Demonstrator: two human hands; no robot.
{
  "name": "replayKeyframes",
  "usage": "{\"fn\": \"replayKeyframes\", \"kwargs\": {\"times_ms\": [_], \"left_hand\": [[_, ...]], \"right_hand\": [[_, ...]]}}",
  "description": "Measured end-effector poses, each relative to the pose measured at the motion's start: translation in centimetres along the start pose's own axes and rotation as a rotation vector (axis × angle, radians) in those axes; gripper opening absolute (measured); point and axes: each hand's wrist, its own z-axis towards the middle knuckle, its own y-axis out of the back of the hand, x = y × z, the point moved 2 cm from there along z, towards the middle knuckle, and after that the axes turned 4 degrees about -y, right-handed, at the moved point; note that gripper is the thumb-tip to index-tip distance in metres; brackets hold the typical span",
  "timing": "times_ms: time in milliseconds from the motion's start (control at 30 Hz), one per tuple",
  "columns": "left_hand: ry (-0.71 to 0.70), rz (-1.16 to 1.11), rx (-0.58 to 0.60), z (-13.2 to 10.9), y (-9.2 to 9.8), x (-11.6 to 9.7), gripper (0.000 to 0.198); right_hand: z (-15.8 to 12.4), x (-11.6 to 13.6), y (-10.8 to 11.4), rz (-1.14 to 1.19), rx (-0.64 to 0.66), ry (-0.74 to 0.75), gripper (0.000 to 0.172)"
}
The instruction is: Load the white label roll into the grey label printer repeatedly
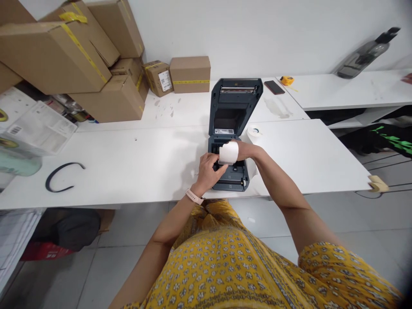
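A dark grey label printer (236, 116) stands at the table's front edge with its lid raised. Inside its open body is a white roll of label paper (228, 152). My left hand (208, 171) grips the roll's left side, thumb along its lower edge and fingers at its end. From the right, my right hand (245, 150) reaches around the roll's far side; its fingers are mostly hidden behind the paper. Just right of the printer's hinge lies another white roll (255, 131), partly covered by my right wrist.
Cardboard boxes (189, 75) are stacked at the back left. A black headband (61, 176) lies on the left of the white table (154, 167). Behind the printer are a phone (274, 87) and a yellow tape measure (286, 80). A dark bottle (363, 58) stands at the far right.
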Motion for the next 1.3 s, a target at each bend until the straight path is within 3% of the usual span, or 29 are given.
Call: {"fn": "replayKeyframes", "kwargs": {"times_ms": [100, 200, 333, 567, 633, 667, 767, 833, 900, 967, 1033, 1100, 1200, 1300], "left_hand": [[-0.086, 0.025, -0.021, -0.2, -0.4, 0.3, 0.015], [-0.213, 0.022, -0.048, -0.9, -0.5, 0.0, 0.013], [-0.304, 0.034, -0.028, -1.7, -0.4, -0.7, 0.01], [-0.307, 0.066, 0.072, -2.9, -0.3, -0.8, 0.015], [-0.328, 0.069, 0.059, -3.3, -0.1, -0.8, 0.014], [-0.334, 0.073, 0.05, -3.5, 0.0, -0.8, 0.013], [-0.349, 0.079, 0.065, -4.2, 0.3, -1.3, 0.013], [-0.372, 0.082, 0.091, -4.9, 0.4, -1.9, 0.016], [-0.406, 0.091, 0.081, -5.7, 0.6, -2.7, 0.017], [-0.438, 0.102, 0.032, -6.6, 0.9, -3.5, 0.015], [-0.46, 0.104, -0.012, -7.4, 1.0, -3.9, 0.013], [-0.46, 0.101, -0.018, -8.0, 1.0, -4.1, 0.013], [-0.447, 0.109, 0.003, -8.6, 0.8, -3.9, 0.013], [-0.438, 0.165, -0.031, -9.3, 0.7, -3.8, 0.013]], "right_hand": [[0.1, 1.0, 0.4, -0.093, 0.173, 0.009, 0.022], [0.0, 1.8, 0.7, -0.102, 0.227, 0.013, 0.022], [0.1, 1.8, 0.6, -0.028, 0.165, -0.051, 0.026], [-1.5, 2.3, 1.3, 0.082, 0.021, -0.036, 0.019], [-3.0, 3.1, 2.9, 0.191, -0.152, -0.001, 0.022], [-3.8, 3.5, 4.1, 0.259, -0.31, 0.013, 0.026], [-5.4, 3.5, 8.4, 0.401, -0.946, 0.014, 0.033], [-5.1, 2.4, 10.8, 0.401, -1.244, -0.022, 0.038], [-3.6, 0.7, 12.4, 0.429, -1.29, -0.046, 0.05], [-1.8, -0.9, 12.9, 0.504, -1.155, -0.061, 0.065], [-0.9, -1.5, 12.2, 0.573, -1.027, -0.064, 0.075], [-1.6, -0.9, 10.7, 0.608, -1.031, -0.059, 0.077], [-5.0, 1.7, 7.2, 0.616, -1.096, -0.058, 0.072], [-8.7, 4.7, 2.4, 0.467, -0.998, -0.122, 0.067]]}}
